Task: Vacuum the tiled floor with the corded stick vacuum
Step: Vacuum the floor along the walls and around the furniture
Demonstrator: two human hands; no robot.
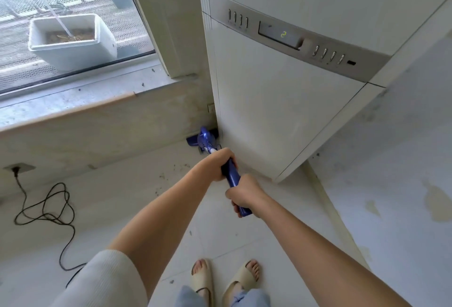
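The blue stick vacuum (207, 140) points away from me, its floor head pushed into the corner between the low wall and the white standing air conditioner. My left hand (216, 163) grips the upper shaft of the vacuum. Just behind it, my right hand (245, 193) grips the blue handle end. The pale tiled floor (137, 199) carries dark crumbs of dirt (171, 172) left of my hands. The black power cord (49, 211) lies in loose loops on the floor at the left, running to a floor socket (19, 167).
A tall white air conditioner (281, 101) fills the corner on the right. A window ledge (61, 101) and low wall bound the floor ahead. Outside the glass stands a white planter box (71, 40). My feet in beige slippers (225, 279) are at the bottom.
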